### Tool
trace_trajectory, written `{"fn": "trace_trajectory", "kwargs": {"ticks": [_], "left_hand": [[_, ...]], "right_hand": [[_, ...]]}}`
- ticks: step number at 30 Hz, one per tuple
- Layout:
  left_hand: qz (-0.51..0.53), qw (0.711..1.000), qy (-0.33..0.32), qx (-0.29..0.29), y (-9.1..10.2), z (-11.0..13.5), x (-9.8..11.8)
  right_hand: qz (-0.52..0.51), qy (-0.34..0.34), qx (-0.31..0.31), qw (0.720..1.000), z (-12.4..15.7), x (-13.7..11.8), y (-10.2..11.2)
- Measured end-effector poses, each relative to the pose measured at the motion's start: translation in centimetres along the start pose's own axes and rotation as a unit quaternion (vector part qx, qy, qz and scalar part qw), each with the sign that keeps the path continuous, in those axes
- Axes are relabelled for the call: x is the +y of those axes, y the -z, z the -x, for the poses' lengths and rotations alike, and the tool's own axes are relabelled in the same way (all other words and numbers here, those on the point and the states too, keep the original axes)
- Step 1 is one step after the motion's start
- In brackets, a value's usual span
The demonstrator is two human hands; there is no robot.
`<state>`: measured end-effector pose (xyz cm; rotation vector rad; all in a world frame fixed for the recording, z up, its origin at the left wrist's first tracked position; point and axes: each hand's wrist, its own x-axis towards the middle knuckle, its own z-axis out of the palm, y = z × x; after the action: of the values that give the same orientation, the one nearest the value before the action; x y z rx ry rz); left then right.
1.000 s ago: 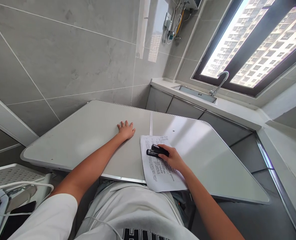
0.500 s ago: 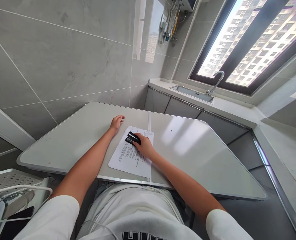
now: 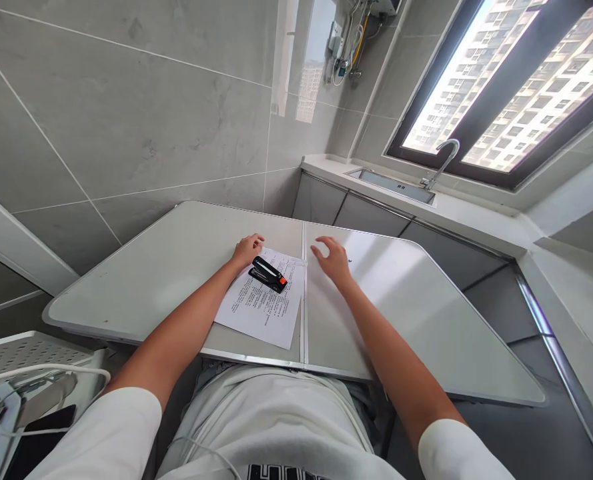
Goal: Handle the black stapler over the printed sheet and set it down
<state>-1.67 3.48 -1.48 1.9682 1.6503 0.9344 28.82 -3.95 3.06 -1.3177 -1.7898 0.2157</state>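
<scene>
A black stapler (image 3: 269,274) with an orange-red patch at its right end lies on the printed paper (image 3: 271,320), slanting down to the right. My left hand (image 3: 247,251) rests at the paper's upper left edge, just behind the stapler. Its fingers are loosely bent and a little apart; whether they touch the sheet I cannot tell. To the right of the paper, my right hand (image 3: 332,259) is over the table with nothing in it. Thumb and fingers there are spread in a curve, pointing left.
The pale folding table (image 3: 401,320) has a seam down its middle and a metal rim. A tiled wall (image 3: 176,120) stands behind it. Beyond are a sink (image 3: 393,187) and faucet (image 3: 446,157) under a window. A white perforated rack (image 3: 31,357) with cables is at lower left.
My right hand has let go of the stapler and moved right, leaving it on the paper. My left hand has shifted right to the paper's edge. The paper has turned slightly.
</scene>
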Motion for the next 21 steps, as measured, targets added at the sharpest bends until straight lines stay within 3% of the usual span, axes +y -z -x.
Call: {"fn": "trace_trajectory", "kwargs": {"ticks": [3, 7, 14, 21], "left_hand": [[-0.114, 0.992, -0.042, -0.041, -0.2, 0.4, 0.2], [-0.158, 0.984, -0.055, -0.056, -0.2, 0.6, 0.4], [-0.157, 0.985, -0.042, -0.061, 0.0, 0.6, 0.4], [-0.155, 0.985, -0.046, -0.062, 0.1, 0.6, 0.5]], "right_hand": [[0.1, -0.07, 0.01, 0.992, -0.4, 6.3, 2.8], [0.162, -0.113, -0.059, 0.978, 1.2, 11.5, 3.5], [0.188, -0.102, -0.116, 0.97, 1.7, 12.3, 2.5], [0.192, -0.082, -0.102, 0.973, 1.9, 11.6, 3.1]]}}
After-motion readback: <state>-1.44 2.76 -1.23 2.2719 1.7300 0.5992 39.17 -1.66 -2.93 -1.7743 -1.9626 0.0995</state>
